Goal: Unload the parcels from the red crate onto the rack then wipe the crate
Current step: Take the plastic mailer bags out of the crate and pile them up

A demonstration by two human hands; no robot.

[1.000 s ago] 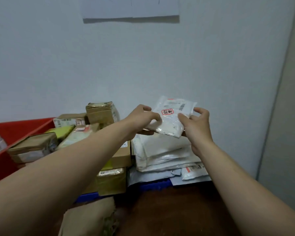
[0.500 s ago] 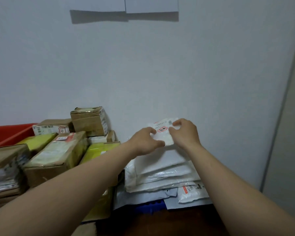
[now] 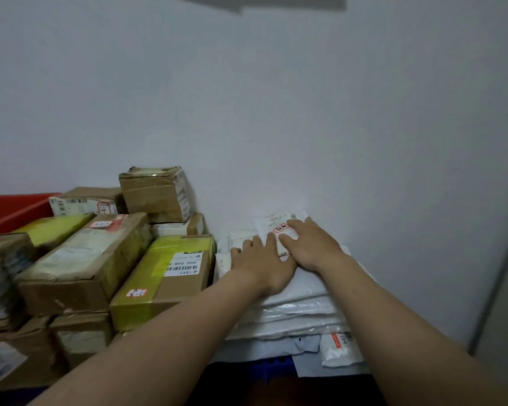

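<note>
Small white parcel (image 3: 277, 227) with a red-ringed sticker, flat on top of the stack of white mailer bags (image 3: 299, 306) at the back right corner of the rack (image 3: 272, 366), close against the pale wall (image 3: 276, 112). Both hands on it, neither clenched. Left hand (image 3: 261, 262) palm down, fingers straight and slightly spread, pressing on the parcel's left edge and on the bag beneath. Right hand (image 3: 308, 244) palm down too, fingers stretched over the parcel's right part just below its printed label; pressing only, gripping nothing. Index finger of the left beside the fingers of the right; touching or not, impossible to say.

Just left of the stack, a yellow-taped box (image 3: 170, 276) with a barcode label, among more cardboard boxes piled toward the rack's left end. Above and behind it, a brown box (image 3: 156, 194) against the wall. Red crate (image 3: 15, 208) at the far left behind the boxes, only part of its rim and wall in view. At the front right edge, a loose white bag (image 3: 339, 350) with orange print, overhanging slightly.
</note>
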